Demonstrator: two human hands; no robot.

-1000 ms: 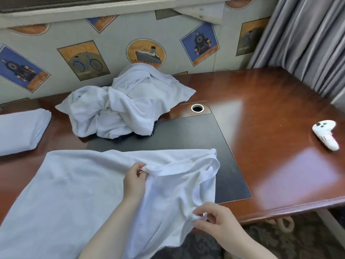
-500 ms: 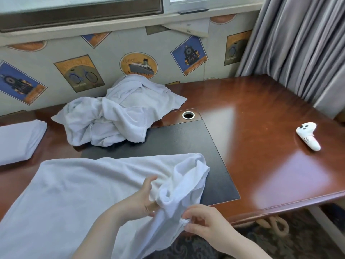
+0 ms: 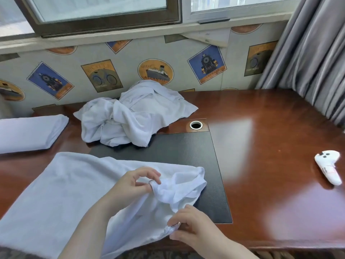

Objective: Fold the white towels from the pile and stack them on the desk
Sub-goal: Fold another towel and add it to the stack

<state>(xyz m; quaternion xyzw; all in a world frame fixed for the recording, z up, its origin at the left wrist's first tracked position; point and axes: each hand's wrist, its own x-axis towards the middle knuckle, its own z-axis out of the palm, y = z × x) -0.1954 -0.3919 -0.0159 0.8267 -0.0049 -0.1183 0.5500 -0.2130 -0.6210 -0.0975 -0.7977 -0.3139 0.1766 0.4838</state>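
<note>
One towel (image 3: 61, 193) is spread over the near left of the bench (image 3: 270, 131), its front edge hanging off toward the person, and its right end is bunched up instead of lying flat. That's the part being worked on. The left hand (image 3: 130, 186) has its fingers curled into the gathered cloth near the top of that bunch, and the right hand (image 3: 188, 227) pinches a fold of the same end lower down, close to the bench's front edge. Both hands are closed on the towel, neither one free.

I'd say this is the start of a fold: finding the two corners of the right end before carrying them across. The next move, as I judge it, calls for working the fingers along to the true corners, pulling the end taut so the wrinkles drop out, then bringing it over to the left edge and matching the sides.

Behind, the pile (image 3: 134, 116) of unfolded towels sits crumpled against the wall, and a folded towel (image 3: 31, 133) lies at the far left. A white controller (image 3: 328, 167) rests well off to the right.
</note>
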